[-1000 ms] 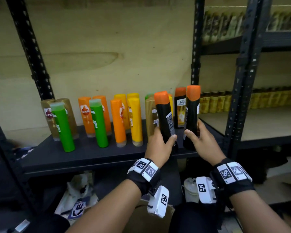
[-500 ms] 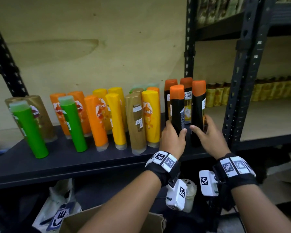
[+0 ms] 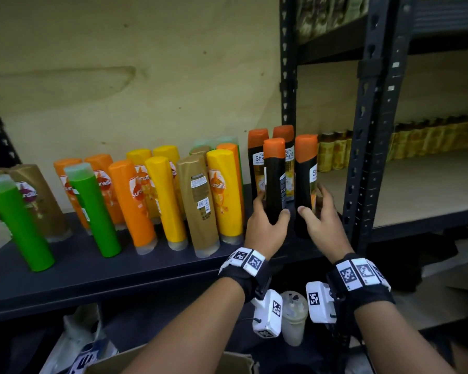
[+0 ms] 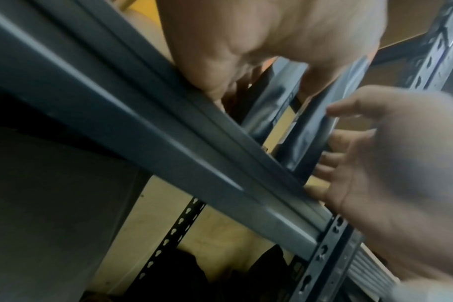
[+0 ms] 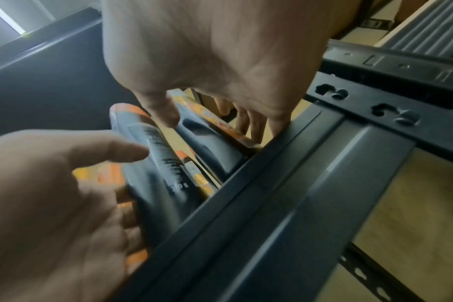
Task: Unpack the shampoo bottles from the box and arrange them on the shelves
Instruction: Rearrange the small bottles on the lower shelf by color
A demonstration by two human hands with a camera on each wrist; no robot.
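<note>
Two black shampoo bottles with orange caps stand side by side at the right end of the dark shelf. My left hand grips the left bottle low on its body, thumb in front. My right hand curls loosely round the right bottle, thumb in front and fingers behind. In the right wrist view the right bottle sits between thumb and fingers, and the left bottle is in my left hand. Two more black bottles stand just behind.
Green, orange, yellow and gold bottles fill the shelf to the left. A black upright post stands close on the right, with another rack of gold bottles beyond. A cardboard box and plastic cup lie below.
Both hands have carried the two black bottles inward and set them upright at the shelf's right end, in front of the other black bottles. The view has shifted left.
</note>
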